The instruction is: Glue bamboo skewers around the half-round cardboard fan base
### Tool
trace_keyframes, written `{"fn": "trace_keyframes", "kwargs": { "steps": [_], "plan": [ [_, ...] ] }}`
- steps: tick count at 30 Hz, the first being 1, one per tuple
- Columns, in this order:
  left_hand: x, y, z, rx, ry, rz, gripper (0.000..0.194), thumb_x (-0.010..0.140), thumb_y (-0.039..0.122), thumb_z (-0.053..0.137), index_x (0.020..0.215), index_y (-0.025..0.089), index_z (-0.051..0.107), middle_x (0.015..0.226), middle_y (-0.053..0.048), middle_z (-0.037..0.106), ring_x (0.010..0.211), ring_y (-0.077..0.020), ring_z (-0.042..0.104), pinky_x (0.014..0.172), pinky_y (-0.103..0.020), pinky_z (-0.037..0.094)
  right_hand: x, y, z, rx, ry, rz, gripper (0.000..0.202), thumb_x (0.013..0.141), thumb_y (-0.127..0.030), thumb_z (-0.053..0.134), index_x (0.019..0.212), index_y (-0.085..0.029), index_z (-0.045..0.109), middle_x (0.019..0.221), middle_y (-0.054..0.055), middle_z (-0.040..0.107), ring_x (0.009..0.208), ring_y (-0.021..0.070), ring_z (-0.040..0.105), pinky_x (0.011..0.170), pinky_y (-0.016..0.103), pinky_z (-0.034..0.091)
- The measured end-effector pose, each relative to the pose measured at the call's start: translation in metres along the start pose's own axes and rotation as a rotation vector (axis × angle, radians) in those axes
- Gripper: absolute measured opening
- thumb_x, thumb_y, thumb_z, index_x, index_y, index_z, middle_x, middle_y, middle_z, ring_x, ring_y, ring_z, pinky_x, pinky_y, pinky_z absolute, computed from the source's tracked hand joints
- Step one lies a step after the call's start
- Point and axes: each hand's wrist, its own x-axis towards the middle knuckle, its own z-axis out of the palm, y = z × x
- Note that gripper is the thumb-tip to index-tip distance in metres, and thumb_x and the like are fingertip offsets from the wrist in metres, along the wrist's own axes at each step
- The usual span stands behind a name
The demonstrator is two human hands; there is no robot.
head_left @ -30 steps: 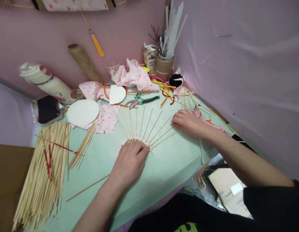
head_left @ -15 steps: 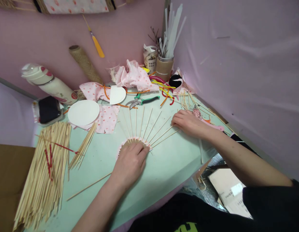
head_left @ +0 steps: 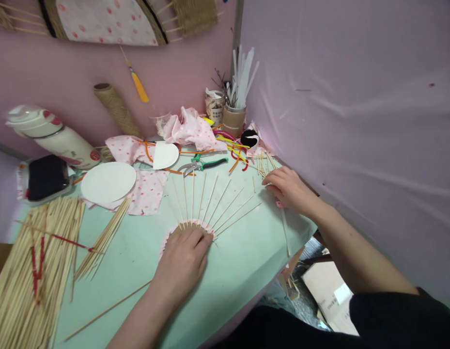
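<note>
two hands by a fan of thin sticks

from where i stand, the green tabletop (head_left: 235,271) has room between the sticks (head_left: 193,194) and its slanted front edge. on the right, the table stops under the person's arm. a purple wall (head_left: 355,121) rises past the right hand, and small things crowd the back.

the left hand (head_left: 184,254) lies palm down on a round brown card (head_left: 173,236) near the table's middle. the sticks spread out from the card. i can't tell if the fingers pinch anything. the right hand (head_left: 288,189) is past the stick tips, fingers bent, beside short sticks (head_left: 261,165). its grip is hidden, so i can't tell that either.

a brown-wrapped jar (head_left: 234,121) holds tall white strips (head_left: 242,80). next to it is a smaller jar (head_left: 214,109) with white stuff poking out. a see-through tray (head_left: 67,186) holds something black (head_left: 48,177).
</note>
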Motion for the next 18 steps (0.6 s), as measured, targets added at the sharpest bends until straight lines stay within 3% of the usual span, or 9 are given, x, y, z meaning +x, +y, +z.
{"fn": "trace_keyframes", "kwargs": {
  "steps": [10,14,18],
  "plan": [
    [-0.003,-0.001,-0.007,-0.091,0.037,-0.012,0.036,0.09,0.004,0.041,0.116,0.017,0.063,0.107,-0.01,0.07,0.1,-0.024,0.063,0.083,-0.04,0.051,-0.013,-0.011,0.005,-0.029,-0.044,0.022,0.017,0.095,-0.02,0.049,0.097,-0.022,0.066,0.102,0.01,0.07,0.099,0.0289,0.056,0.085,0.043,0.037],
    [-0.011,-0.006,-0.018,-0.157,0.046,-0.064,0.034,0.09,0.006,0.043,0.116,0.018,0.061,0.113,-0.008,0.069,0.103,-0.022,0.063,0.087,-0.038,0.052,-0.027,-0.046,0.009,0.008,-0.016,-0.028,0.017,0.1,-0.025,0.048,0.098,-0.021,0.064,0.1,0.009,0.07,0.097,0.0275,0.056,0.086,0.043,0.036],
    [-0.02,-0.015,-0.025,-0.108,0.02,-0.014,0.03,0.09,0.007,0.046,0.112,0.018,0.064,0.112,-0.011,0.068,0.099,-0.0243,0.062,0.084,-0.04,0.052,-0.042,-0.094,0.018,0.18,-0.015,-0.112,0.016,0.102,-0.025,0.047,0.102,-0.02,0.062,0.099,0.008,0.068,0.094,0.0236,0.057,0.084,0.039,0.038]
  ]
}}
